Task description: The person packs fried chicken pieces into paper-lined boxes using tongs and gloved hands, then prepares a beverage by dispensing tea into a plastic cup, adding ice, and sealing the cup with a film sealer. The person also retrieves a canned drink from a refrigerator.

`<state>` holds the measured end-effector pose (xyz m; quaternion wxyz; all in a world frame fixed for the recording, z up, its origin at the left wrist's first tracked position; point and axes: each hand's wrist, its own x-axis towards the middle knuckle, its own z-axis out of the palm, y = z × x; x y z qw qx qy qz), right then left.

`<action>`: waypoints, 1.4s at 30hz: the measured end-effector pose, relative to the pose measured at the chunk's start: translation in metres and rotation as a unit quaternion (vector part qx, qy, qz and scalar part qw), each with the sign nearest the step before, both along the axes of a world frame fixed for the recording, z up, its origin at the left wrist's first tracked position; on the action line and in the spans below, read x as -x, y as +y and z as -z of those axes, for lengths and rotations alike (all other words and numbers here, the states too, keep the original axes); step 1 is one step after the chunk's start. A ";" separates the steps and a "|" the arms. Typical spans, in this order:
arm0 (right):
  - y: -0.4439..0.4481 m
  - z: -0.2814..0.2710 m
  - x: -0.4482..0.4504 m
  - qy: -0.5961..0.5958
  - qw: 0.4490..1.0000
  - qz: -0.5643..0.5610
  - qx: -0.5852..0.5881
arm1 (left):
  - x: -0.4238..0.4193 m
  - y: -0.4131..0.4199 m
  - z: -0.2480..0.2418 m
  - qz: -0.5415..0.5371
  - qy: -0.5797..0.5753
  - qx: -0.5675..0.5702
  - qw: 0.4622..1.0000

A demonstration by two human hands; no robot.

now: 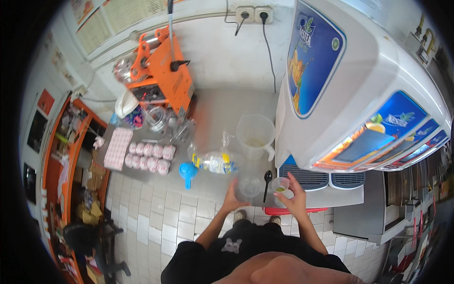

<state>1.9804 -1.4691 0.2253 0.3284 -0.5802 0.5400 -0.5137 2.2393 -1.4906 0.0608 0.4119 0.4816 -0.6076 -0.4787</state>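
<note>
My right hand [295, 196] holds a small clear plastic cup [280, 185] with a little green content, tilted above the counter's front edge. Below it a pale round item [286, 198] shows partly behind my fingers. My left hand [233, 198] has its fingers apart beside a clear plastic bowl or cup [249, 186]; whether it touches the rim I cannot tell. A black plastic spoon [266, 186] lies between the two hands. Behind them stand a translucent measuring jug [255, 136] with some liquid, a clear bag with yellow and blue print [215, 162] and a blue scoop [187, 171].
A large drink dispenser [330, 92] with drip trays [305, 176] takes up the right side. At the left back stands an orange cup-sealing machine [163, 74]. Rows of small white-and-pink packets [150, 158] and a printed sheet [118, 149] lie on the steel counter [220, 106].
</note>
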 end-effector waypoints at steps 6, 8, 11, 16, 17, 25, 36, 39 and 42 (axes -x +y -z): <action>-0.069 -0.028 -0.064 0.099 0.992 0.078 0.002 | 0.018 -0.017 0.007 0.053 0.026 -0.062 0.996; -0.107 -0.030 -0.082 0.230 0.966 0.120 0.022 | 0.025 -0.022 0.006 0.044 -0.013 -0.043 0.998; -0.152 -0.031 -0.101 0.412 0.901 0.126 -0.053 | 0.033 -0.027 0.003 0.012 -0.047 -0.019 0.999; -0.201 -0.033 -0.119 0.607 0.782 0.048 -0.133 | 0.042 -0.036 0.000 0.034 -0.009 0.047 0.998; -0.208 -0.031 -0.122 0.629 0.761 0.032 -0.153 | 0.044 -0.037 0.000 0.042 -0.008 0.049 0.998; -0.195 -0.017 -0.118 0.455 0.882 0.119 -0.005 | 0.050 -0.033 -0.002 0.025 -0.050 0.172 0.983; 0.050 0.031 0.083 0.113 0.984 0.033 0.136 | 0.038 0.008 0.031 -0.006 -0.045 0.139 0.989; 0.105 0.043 0.168 0.047 0.922 0.379 -0.065 | 0.041 0.012 0.025 -0.051 -0.106 0.056 0.991; 0.098 0.036 0.247 0.078 0.883 0.463 0.020 | 0.052 0.013 0.013 -0.077 -0.159 -0.007 0.984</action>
